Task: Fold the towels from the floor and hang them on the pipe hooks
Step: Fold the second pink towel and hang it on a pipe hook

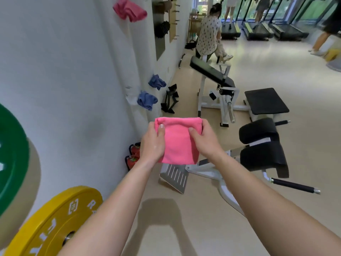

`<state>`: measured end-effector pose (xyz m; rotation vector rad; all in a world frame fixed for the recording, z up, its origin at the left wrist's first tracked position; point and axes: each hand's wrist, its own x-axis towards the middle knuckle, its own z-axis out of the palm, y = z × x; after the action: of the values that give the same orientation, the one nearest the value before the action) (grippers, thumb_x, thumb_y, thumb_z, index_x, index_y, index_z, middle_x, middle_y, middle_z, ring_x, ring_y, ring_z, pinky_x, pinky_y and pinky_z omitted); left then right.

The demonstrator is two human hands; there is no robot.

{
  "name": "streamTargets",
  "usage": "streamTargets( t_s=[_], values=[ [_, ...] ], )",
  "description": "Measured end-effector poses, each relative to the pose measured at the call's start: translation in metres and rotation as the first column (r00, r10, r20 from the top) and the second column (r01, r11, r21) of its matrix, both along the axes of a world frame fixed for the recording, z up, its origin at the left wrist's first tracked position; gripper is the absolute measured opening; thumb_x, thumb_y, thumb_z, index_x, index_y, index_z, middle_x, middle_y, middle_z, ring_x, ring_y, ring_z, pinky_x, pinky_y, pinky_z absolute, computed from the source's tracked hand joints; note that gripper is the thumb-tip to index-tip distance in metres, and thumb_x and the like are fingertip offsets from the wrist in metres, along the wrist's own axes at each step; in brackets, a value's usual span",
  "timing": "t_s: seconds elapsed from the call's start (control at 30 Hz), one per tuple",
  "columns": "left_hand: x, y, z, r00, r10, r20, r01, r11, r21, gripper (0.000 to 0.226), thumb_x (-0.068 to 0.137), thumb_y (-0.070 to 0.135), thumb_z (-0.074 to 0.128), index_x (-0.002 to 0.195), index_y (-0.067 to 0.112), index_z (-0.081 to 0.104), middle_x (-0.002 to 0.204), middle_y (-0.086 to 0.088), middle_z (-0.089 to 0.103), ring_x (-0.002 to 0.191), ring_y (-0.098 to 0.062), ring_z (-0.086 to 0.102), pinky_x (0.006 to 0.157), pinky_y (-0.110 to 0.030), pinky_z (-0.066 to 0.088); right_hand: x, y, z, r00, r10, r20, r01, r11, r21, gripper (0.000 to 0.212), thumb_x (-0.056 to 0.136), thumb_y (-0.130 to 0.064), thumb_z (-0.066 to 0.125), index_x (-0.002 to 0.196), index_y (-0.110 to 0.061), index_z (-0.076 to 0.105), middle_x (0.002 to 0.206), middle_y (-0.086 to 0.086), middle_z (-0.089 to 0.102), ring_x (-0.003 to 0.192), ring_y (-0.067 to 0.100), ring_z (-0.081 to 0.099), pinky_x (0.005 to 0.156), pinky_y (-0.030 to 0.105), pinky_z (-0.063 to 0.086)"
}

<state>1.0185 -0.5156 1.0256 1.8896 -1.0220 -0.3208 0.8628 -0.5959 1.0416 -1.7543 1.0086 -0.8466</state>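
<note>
A folded pink towel (178,141) hangs in front of me at mid-frame, held by both hands. My left hand (152,143) grips its left edge with the thumb on top. My right hand (204,140) pinches its upper right corner. On the white wall to the left, another pink towel (130,10) hangs high up, and two blue towels (156,82) (147,100) hang lower down, one above the other. The hooks under them are hidden.
Yellow (55,224) and green (11,159) weight plates sit on the wall at lower left. Red fire extinguishers (132,157) stand by the wall. White-framed benches with black pads (263,145) (212,74) fill the floor ahead. A seated person (208,36) and treadmills (258,30) are beyond.
</note>
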Motion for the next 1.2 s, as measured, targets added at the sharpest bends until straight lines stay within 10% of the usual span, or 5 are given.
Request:
streamTargets(
  t_s=[0.4,0.63,0.9,1.2],
  values=[
    [0.095,-0.143,0.046,0.995,0.070,-0.072,-0.075,0.995,-0.060,0.030,0.104,0.035,0.040,0.111,0.009,0.054,0.101,-0.001,0.059,0.091,-0.022,0.055,0.074,-0.032,0.038,0.111,-0.159,0.025,0.992,-0.045,-0.121,0.007,0.956,-0.294,0.026,0.103,-0.032,0.045,0.128,-0.024,0.046,0.107,-0.009,0.060,0.094,0.012,0.058,0.076,0.029,0.044],
    [0.120,-0.270,0.070,0.990,0.095,-0.109,-0.100,0.994,-0.042,0.016,0.095,0.033,0.056,0.108,0.023,0.060,0.101,0.008,0.063,0.102,-0.018,0.059,0.090,-0.035,0.047,0.156,-0.307,0.032,0.991,0.045,-0.126,-0.077,0.963,-0.260,0.034,0.101,-0.038,0.045,0.127,-0.017,0.051,0.110,-0.003,0.062,0.098,0.018,0.061,0.083,0.037,0.049],
    [0.162,-0.426,0.109,0.937,0.323,-0.130,-0.336,0.937,-0.099,0.020,0.095,0.026,0.059,0.079,0.027,0.047,0.081,0.009,0.053,0.077,-0.014,0.053,0.071,-0.026,0.036,0.225,-0.481,0.079,0.968,0.204,-0.144,-0.228,0.957,-0.179,0.038,0.098,-0.040,0.050,0.123,-0.012,0.054,0.106,0.000,0.060,0.091,0.018,0.055,0.071,0.029,0.038],
    [0.249,-0.550,0.132,0.918,0.382,-0.109,-0.396,0.902,-0.171,0.024,0.092,0.029,0.057,0.109,0.013,0.052,0.095,0.004,0.059,0.085,-0.018,0.058,0.069,-0.029,0.039,0.315,-0.601,0.115,0.961,0.268,-0.069,-0.277,0.915,-0.293,0.039,0.091,-0.014,0.056,0.130,-0.012,0.053,0.104,-0.001,0.059,0.094,0.021,0.057,0.078,0.027,0.039]
  ],
)
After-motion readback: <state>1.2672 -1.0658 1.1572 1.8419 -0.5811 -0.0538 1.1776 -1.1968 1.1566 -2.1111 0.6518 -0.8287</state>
